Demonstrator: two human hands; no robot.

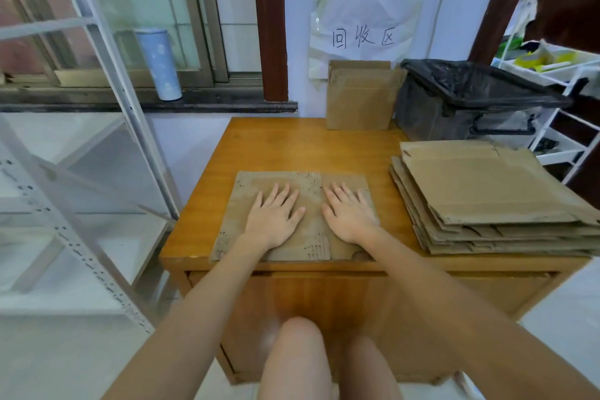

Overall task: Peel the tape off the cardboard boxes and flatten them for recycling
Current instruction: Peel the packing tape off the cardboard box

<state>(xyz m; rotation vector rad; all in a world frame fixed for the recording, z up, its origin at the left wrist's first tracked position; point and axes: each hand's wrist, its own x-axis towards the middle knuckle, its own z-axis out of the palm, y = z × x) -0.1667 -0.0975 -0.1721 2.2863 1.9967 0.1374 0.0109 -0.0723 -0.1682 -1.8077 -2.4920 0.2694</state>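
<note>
Flattened cardboard box (pixel 293 214) lies near the front edge of the wooden counter (pixel 292 146), left hand (pixel 276 214) and right hand (pixel 349 216) pressing it side by side, fingers (pixel 281 191) straight and spread.

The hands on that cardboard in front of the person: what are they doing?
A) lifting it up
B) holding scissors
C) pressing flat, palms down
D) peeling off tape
C: the left hand and right hand lie palms down with straight fingers on the flattened cardboard.
</note>
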